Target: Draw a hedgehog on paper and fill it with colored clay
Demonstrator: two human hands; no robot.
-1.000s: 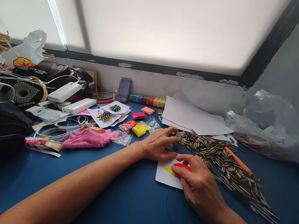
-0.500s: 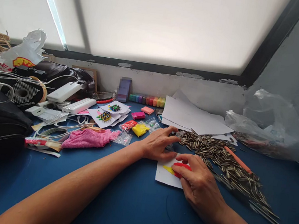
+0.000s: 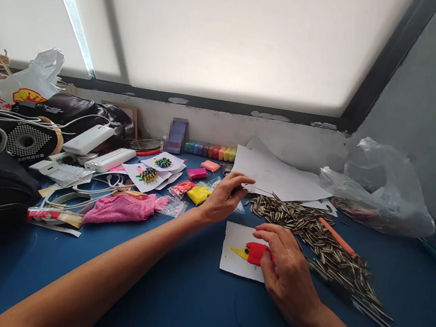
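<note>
A white paper card (image 3: 231, 264) lies in front of me on the blue table. On it is a flat bird-like clay shape with a red clay body (image 3: 256, 254), a yellow clay beak (image 3: 238, 252) and a small black clay eye (image 3: 247, 250). My right hand (image 3: 287, 265) rests over the card's right side, fingers curved and apart, thumb at the red clay; it hides part of the shape. Beyond the card, my left hand (image 3: 226, 198) is raised, thumb and fingers closed around a small dark thing that I cannot make out.
Striped sunflower seeds (image 3: 314, 231) are heaped at right, with an orange stick (image 3: 337, 237) on them. White sheets (image 3: 277, 174) lie behind. Clay packets, including a yellow one (image 3: 198, 195), decorated cards (image 3: 135, 174), a pink cloth (image 3: 120, 209) and white power banks (image 3: 111, 159) spread leftward.
My left hand has lifted off the card and moved back and left. My right fingers have drawn back to the right, uncovering the beak and a black eye on the red clay.
</note>
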